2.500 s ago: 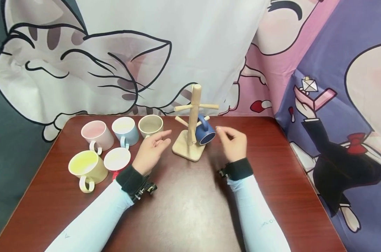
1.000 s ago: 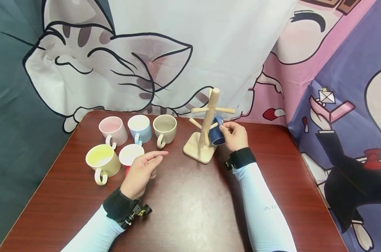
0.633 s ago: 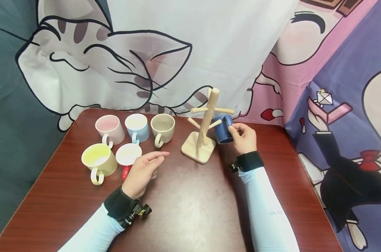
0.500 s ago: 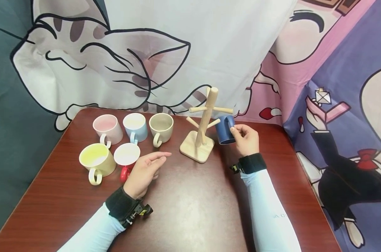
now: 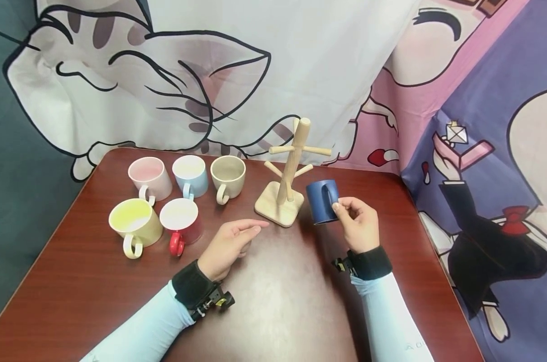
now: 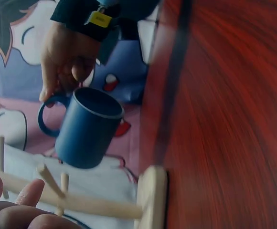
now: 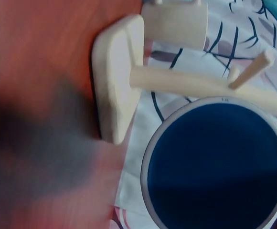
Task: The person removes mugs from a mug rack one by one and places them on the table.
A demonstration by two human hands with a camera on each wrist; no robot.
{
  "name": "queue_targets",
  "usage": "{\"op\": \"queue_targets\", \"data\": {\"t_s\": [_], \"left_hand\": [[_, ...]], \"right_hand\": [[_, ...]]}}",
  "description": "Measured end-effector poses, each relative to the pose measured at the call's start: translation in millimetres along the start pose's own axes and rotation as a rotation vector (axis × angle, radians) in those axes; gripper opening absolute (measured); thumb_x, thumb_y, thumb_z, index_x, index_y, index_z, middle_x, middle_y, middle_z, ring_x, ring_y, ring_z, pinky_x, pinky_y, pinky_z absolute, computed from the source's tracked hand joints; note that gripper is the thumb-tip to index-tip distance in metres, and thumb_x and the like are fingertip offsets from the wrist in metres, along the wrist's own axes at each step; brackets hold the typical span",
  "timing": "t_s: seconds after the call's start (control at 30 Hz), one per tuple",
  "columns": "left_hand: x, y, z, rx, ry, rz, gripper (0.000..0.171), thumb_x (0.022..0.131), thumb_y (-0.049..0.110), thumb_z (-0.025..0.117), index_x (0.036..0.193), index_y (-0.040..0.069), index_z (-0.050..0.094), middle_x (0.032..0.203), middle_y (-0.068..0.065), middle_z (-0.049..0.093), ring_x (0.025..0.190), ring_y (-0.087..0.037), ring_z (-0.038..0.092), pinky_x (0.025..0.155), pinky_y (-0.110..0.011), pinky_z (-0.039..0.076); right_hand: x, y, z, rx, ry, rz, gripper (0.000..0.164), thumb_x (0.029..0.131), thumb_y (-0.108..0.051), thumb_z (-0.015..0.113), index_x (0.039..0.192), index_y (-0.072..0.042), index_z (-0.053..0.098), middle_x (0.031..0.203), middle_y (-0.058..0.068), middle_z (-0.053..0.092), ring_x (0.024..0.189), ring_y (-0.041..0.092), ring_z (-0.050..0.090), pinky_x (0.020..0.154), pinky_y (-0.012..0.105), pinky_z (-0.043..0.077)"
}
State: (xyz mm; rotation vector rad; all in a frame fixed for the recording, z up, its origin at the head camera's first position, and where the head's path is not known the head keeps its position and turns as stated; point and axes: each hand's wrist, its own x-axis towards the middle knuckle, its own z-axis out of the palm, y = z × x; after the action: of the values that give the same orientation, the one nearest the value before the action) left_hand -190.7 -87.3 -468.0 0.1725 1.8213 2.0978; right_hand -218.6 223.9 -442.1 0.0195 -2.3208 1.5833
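Note:
My right hand (image 5: 360, 224) pinches the handle of a dark blue mug (image 5: 321, 202), just right of a wooden mug tree (image 5: 291, 161). The mug hangs mouth down, off the pegs; in the left wrist view the blue mug (image 6: 88, 128) is raised away from the tabletop. In the right wrist view, its round mouth (image 7: 219, 167) faces the camera, with the rack's post (image 7: 176, 80) behind. My left hand (image 5: 228, 246) holds nothing; its index finger points toward the rack's square base, thumb alongside.
Left of the rack stand a beige mug (image 5: 228, 176), a light blue mug (image 5: 190, 176), a pink mug (image 5: 150, 178), a yellow mug (image 5: 137, 223) and a red mug (image 5: 181, 221), all upright. A printed cloth (image 5: 318, 60) hangs along the back edge of the brown table (image 5: 273, 301).
My right hand has gripped the blue mug's handle, drawn it off the lower peg and moved it right and toward me. My left hand has moved away from the beige mug, nearer the rack.

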Motion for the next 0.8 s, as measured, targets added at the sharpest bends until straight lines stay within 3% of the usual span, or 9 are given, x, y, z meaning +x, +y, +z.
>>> {"op": "queue_targets", "data": {"t_s": [0.3,0.53,0.67,0.8], "left_hand": [[6.1,7.2,32.3,-0.104,-0.120,-0.005,0.034,0.115,0.016,0.058,0.137,-0.007,0.069,0.061,0.005,0.031,0.051,-0.010,0.024,0.050,-0.024,0.021],[7.9,11.6,41.0,-0.198,-0.103,-0.020,0.040,0.119,0.021,0.050,0.135,-0.012,0.066,0.062,0.007,0.029,0.051,-0.007,0.024,0.051,-0.021,0.022],[5.1,12.2,40.7,-0.322,-0.077,-0.037,0.037,0.120,0.025,0.049,0.116,-0.008,0.066,0.062,0.008,0.028,0.052,-0.005,0.025,0.053,-0.020,0.023],[-3.9,9.7,39.3,-0.393,-0.043,-0.048,0.036,0.119,0.027,0.052,0.093,0.002,0.055,0.062,0.007,0.027,0.052,-0.006,0.025,0.052,-0.019,0.024]], "right_hand": [[-38.8,-8.1,19.1,0.105,-0.090,-0.090,0.004,0.100,0.003,0.078,0.101,0.007,0.077,0.081,0.016,0.069,0.065,0.015,0.059,0.059,0.021,0.049],[-59.1,-22.2,40.0,0.165,-0.161,-0.238,0.008,0.096,0.010,0.078,0.099,0.003,0.077,0.075,0.010,0.062,0.063,0.012,0.053,0.056,0.022,0.045],[-67.9,-23.0,52.8,0.166,-0.199,-0.313,0.010,0.094,0.010,0.079,0.098,0.000,0.077,0.074,0.008,0.061,0.061,0.012,0.052,0.052,0.023,0.044],[-80.5,-19.7,64.2,0.155,-0.220,-0.380,0.015,0.094,0.009,0.080,0.097,-0.005,0.077,0.075,0.006,0.060,0.059,0.014,0.050,0.050,0.026,0.043]]}}
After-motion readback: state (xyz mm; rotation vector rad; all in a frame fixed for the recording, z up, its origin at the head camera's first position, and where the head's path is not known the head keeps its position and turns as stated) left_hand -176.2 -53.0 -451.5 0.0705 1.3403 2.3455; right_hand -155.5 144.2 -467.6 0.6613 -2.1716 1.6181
